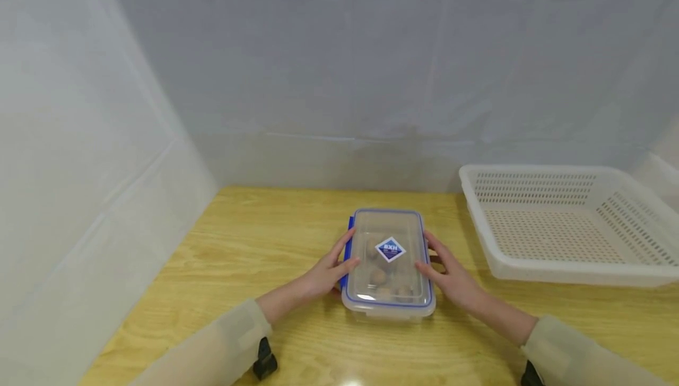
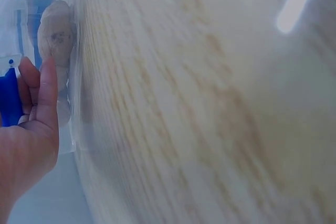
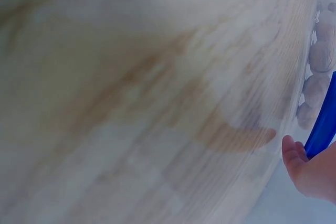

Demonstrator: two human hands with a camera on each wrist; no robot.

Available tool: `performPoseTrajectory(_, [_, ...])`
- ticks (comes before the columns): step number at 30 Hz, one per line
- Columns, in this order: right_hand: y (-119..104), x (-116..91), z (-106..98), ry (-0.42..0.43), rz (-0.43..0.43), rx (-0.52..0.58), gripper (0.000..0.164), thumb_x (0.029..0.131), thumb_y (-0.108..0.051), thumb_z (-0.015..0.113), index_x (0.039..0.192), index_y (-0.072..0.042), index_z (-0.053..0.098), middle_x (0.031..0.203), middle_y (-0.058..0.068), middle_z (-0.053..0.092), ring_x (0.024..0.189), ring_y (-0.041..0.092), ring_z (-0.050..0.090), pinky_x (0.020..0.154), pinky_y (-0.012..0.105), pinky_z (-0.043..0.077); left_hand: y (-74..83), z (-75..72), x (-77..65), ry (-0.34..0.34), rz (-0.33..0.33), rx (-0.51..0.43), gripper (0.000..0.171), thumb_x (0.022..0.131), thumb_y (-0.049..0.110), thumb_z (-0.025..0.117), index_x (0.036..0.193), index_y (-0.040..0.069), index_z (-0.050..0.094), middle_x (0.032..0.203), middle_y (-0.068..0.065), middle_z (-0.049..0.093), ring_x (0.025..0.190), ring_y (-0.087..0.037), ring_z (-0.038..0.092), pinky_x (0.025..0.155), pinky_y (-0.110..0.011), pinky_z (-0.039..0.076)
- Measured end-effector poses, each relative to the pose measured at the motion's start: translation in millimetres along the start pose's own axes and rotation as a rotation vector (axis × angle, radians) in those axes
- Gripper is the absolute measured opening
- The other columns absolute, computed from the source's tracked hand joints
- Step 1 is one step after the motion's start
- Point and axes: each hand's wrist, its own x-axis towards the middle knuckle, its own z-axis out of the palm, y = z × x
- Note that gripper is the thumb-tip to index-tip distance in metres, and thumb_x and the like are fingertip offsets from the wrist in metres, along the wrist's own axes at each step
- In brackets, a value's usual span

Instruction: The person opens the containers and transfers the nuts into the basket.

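A clear plastic food storage box (image 1: 389,277) with a blue-edged lid lies on the wooden table. Through its walls show several round brownish things (image 2: 56,35), and a blue diamond label (image 1: 390,249) is on the lid. My left hand (image 1: 325,274) holds the box's left side, thumb over the lid's edge and fingers along the wall by a blue latch (image 2: 9,98). From the other side my right hand (image 1: 457,277) grips it, thumb on the lid's rim and fingers against the wall. The box's right latch (image 3: 323,119) shows next to those fingers.
A white perforated plastic basket (image 1: 573,274) stands to the right of the box. White sheeting (image 1: 329,79) closes off the back and left of the wooden table (image 1: 254,233). Light glares off the tabletop near the front.
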Motion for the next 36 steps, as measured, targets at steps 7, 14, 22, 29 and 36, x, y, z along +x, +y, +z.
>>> performPoseTrajectory(7, [1,0,1,0.01,-0.004,0.016,0.069,0.099,-0.021,0.058,0.154,-0.005,0.019,0.147,0.028,0.031,0.122,0.045,0.045,0.093,0.048,0.047,1.0,-1.3,-0.7,-0.01,-0.014,0.0,0.066,0.105,0.026,0.044,0.157,0.025,0.003,0.114,-0.032,0.061,0.087,-0.04,0.068,0.061,-0.045,0.057])
performPoseTrajectory(14, [1,0,1,0.019,-0.032,0.041,0.067,0.099,-0.015,0.058,0.153,-0.001,0.02,0.146,0.031,0.031,0.121,0.046,0.046,0.09,0.044,0.048,0.7,-4.4,0.9,-0.03,-0.026,-0.002,0.067,0.105,0.025,0.044,0.157,0.026,0.001,0.11,-0.03,0.063,0.082,-0.035,0.069,0.058,-0.042,0.056])
performPoseTrajectory(22, [3,1,1,0.013,-0.014,0.053,0.068,0.099,-0.016,0.058,0.154,-0.004,0.02,0.148,0.03,0.029,0.123,0.047,0.043,0.09,0.043,0.049,-0.8,-7.4,2.0,-0.065,-0.043,-0.051,0.068,0.105,0.026,0.044,0.157,0.029,0.0,0.117,-0.029,0.059,0.084,-0.033,0.068,0.06,-0.038,0.056])
performPoseTrajectory(29, [3,1,2,0.012,-0.023,0.047,0.068,0.099,-0.016,0.058,0.154,-0.003,0.019,0.148,0.031,0.029,0.123,0.047,0.043,0.091,0.046,0.048,-2.5,-9.4,3.9,-0.075,-0.054,-0.068,0.068,0.105,0.028,0.045,0.157,0.032,0.001,0.126,-0.032,0.053,0.084,-0.03,0.068,0.06,-0.035,0.055])
performPoseTrajectory(36, [4,2,4,0.03,-0.034,0.047,0.068,0.099,-0.014,0.058,0.153,-0.001,0.02,0.147,0.031,0.03,0.123,0.047,0.043,0.092,0.049,0.048,-3.4,-13.6,4.2,-0.1,-0.065,-0.064,0.068,0.105,0.03,0.044,0.157,0.033,0.0,0.126,-0.031,0.052,0.088,-0.033,0.068,0.063,-0.037,0.056])
